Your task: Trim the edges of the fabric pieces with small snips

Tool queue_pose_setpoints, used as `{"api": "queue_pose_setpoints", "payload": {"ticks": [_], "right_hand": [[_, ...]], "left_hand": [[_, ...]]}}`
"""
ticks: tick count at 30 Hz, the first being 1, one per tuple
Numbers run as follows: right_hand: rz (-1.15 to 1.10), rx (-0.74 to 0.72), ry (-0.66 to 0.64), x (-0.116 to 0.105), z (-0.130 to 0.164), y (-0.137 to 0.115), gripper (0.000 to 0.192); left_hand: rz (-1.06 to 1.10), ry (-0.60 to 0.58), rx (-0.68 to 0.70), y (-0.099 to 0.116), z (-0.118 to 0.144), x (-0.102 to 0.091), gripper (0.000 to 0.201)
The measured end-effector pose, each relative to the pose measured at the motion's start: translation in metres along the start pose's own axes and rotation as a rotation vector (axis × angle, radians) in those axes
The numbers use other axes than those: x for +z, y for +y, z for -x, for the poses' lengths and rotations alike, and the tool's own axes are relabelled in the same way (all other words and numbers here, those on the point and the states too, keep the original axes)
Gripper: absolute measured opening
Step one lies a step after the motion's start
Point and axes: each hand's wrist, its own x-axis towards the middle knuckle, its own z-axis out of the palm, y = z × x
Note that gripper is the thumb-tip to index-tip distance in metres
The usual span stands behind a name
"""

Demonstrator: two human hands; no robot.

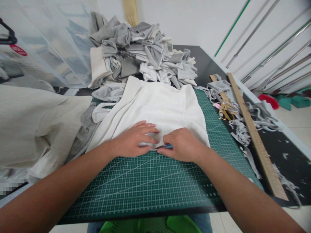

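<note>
A piece of white fabric (167,100) lies spread on the green cutting mat (145,184), its near edge toward me. My left hand (133,139) rests on that edge with its fingers stretched and apart, the thumb along the hem. Just to the right, my right hand (183,144) is closed around a small blue-handled tool (168,146) with a thin pointed tip. This tip points left and touches or nearly touches the hem beside my left thumb. Whether it is a snips or a seam ripper is hidden by the fingers.
Grey and white folded garments (145,48) are heaped at the back. Beige fabric (43,126) covers the left side. On the right lie a wooden ruler (257,136), gold-handled scissors (225,112) and fabric scraps (241,131). Clear plastic bins (60,42) stand back left.
</note>
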Motion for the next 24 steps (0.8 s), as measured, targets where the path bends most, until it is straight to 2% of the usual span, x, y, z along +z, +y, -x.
{"api": "queue_pose_setpoints", "payload": {"ticks": [24], "right_hand": [[0.012,0.005,0.012,0.0016,-0.0006,0.0024,0.033]], "left_hand": [[0.006,-0.014,-0.013,-0.0005,0.0,-0.0002,0.03]]}}
